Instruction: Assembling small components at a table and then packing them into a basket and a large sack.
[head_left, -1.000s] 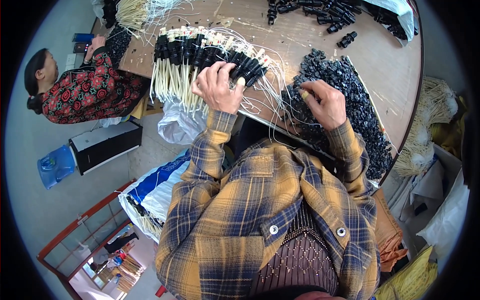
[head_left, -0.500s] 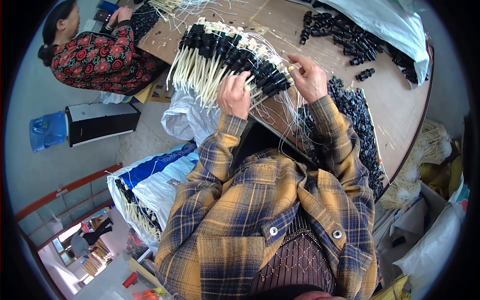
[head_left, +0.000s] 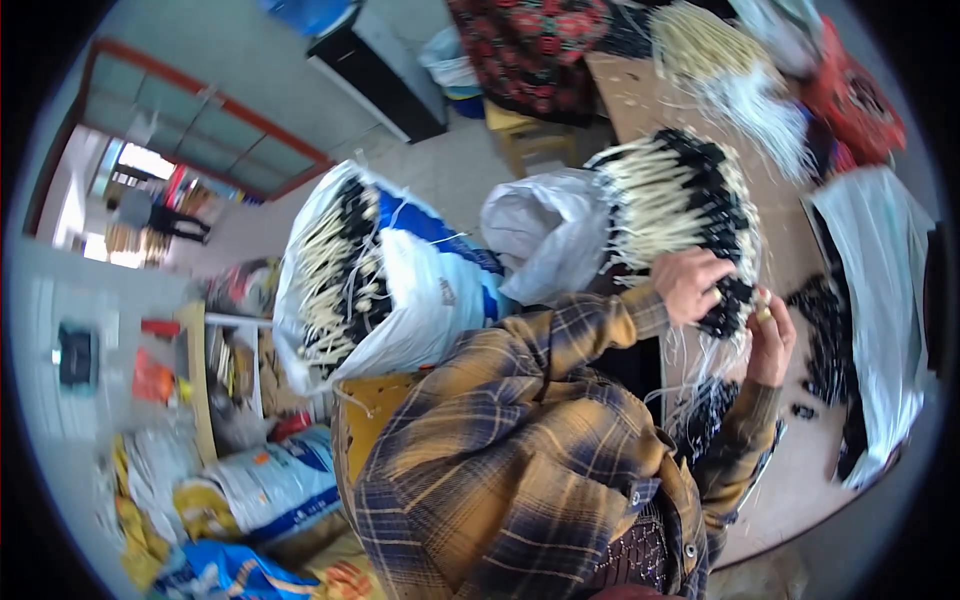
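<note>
Risk: loose white wires tangle or snag, dragging the cable bundle [head_left: 690, 205] off the bench [head_left: 790, 480] edge. Left hand [head_left: 690, 283] rests on the bundle's black ends, fingers curled closed over them. Right hand [head_left: 770, 335] just beside, fingers pinched on a small piece, which I can't make out.
</note>
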